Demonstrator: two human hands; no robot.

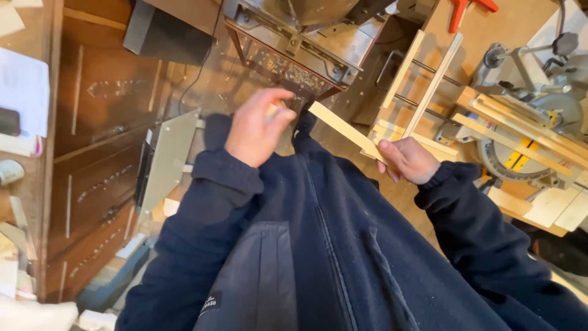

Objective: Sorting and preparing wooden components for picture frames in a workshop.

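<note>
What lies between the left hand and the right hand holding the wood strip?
In the head view, the wood strip itself reaches from the right hand toward the left hand; beneath it shows the person's dark jacket. Strip and left hand stay apart.

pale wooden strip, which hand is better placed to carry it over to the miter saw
Right, probably. The right hand already grips the pale flat wooden strip, and the grey miter saw sits on that side. The left hand is across the body, pinching something small.
</note>
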